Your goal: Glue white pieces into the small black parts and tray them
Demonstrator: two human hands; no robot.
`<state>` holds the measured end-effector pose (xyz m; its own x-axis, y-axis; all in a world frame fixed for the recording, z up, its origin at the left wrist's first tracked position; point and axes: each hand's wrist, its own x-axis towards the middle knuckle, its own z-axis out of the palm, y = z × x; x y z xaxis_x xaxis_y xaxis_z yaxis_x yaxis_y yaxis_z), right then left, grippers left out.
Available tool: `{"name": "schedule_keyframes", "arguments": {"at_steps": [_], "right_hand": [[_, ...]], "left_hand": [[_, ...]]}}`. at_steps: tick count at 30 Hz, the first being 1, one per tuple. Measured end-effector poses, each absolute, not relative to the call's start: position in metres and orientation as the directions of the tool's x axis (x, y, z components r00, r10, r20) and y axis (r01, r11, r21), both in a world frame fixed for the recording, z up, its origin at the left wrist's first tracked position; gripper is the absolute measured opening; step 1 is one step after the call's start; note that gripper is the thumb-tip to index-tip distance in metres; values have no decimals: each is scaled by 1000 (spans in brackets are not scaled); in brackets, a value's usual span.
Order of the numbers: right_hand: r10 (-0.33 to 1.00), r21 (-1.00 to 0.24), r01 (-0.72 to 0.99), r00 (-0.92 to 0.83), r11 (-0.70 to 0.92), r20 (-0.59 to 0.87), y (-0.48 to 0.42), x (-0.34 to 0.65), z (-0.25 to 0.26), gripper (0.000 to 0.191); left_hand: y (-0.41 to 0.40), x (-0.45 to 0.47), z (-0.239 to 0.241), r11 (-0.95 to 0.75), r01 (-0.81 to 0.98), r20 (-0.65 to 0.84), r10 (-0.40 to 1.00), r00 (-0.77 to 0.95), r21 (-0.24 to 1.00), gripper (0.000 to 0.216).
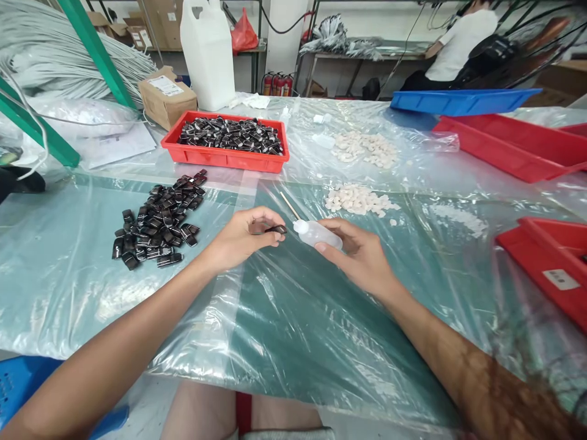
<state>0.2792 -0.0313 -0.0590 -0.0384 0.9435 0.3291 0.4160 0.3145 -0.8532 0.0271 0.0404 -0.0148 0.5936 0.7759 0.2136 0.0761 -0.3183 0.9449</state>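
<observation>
Above the middle of a green work table under clear plastic sheeting (293,342), we pinch a small glossy black piece (276,230) between the thumb and fingers of our left hand (241,237). Just to its right, our right hand (362,256) grips a small translucent plastic bottle with a white cap (323,235), tilted so its cap points at the piece, near but apart. A thin tan stick (290,205) reaches the cap; we cannot tell whether they join. Left of our hands lies a loose heap of similar black pieces (158,223); behind stands a bright red rectangular plastic tray (224,160) holding more. Beyond our right hand lies a pile of small off-white pieces (360,200).
</observation>
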Motion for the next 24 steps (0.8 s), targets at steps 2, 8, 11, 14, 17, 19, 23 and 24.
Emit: {"name": "schedule_keyframes", "arguments": {"at_steps": [2,8,11,14,17,19,23,24], "right_hand": [[932,-828,443,-54,343,358,-31,279,-56,34],[887,-727,537,-99,429,451,-28,280,-51,31],[868,-684,574,-101,450,487,-28,281,-53,31],[847,-641,603,-116,476,519,-28,281,-56,32],[817,-581,638,-138,506,560,-29,279,-55,31],[789,-528,664,-155,529,595,-30,277,-53,32],[715,-415,703,-190,577,673,-34,274,-49,37],[691,-381,711,-202,591,694,-35,274,-48,40]], "left_hand": [[40,26,-16,-436,160,273,767,581,886,11],[40,24,-21,-691,319,425,676,602,648,13],[40,24,-23,-737,366,450,651,612,569,16],[39,24,-22,-761,391,450,631,632,518,18],[37,24,-21,-782,393,458,609,648,484,19],[36,24,-20,-799,387,468,589,659,461,19],[35,24,-19,-823,380,478,559,677,423,18],[34,24,-19,-824,380,479,557,678,420,18]]}}
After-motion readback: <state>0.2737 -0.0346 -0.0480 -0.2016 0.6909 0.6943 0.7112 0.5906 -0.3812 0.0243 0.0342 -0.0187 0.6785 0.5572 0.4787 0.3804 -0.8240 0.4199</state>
